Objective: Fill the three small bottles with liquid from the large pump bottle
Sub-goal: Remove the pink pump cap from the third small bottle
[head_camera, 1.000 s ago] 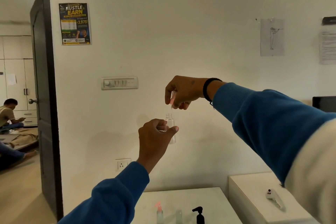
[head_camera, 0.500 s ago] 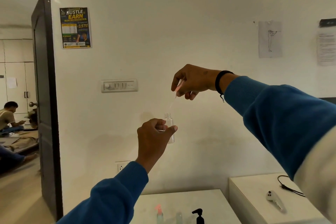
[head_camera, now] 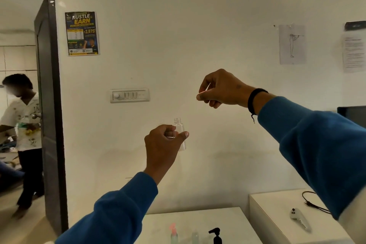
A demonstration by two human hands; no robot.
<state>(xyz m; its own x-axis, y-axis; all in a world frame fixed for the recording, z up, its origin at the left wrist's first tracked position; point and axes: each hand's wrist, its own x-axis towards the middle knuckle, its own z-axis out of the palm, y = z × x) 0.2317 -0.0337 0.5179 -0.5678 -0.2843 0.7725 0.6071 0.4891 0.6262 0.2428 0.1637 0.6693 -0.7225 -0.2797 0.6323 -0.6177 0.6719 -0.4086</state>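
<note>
head view is showing both arms in blue sleeves raised in front of a pale wall. the left hand (head_camera: 162, 144) is gripping a small clear bottle (head_camera: 180, 136), fingers and thumb curling round its upper body, and is holding it upright with its open neck showing above the fist. the right hand (head_camera: 221, 89) is hovering above and to the right of it, apart from the bottle, its fingertips pinching a thin pale piece (head_camera: 206, 89) too small to identify. low on the white table (head_camera: 237, 222) a pink-topped small bottle (head_camera: 173, 233), another small bottle (head_camera: 195, 237) and the black pump bottle (head_camera: 216, 235) are standing in a row.
</note>
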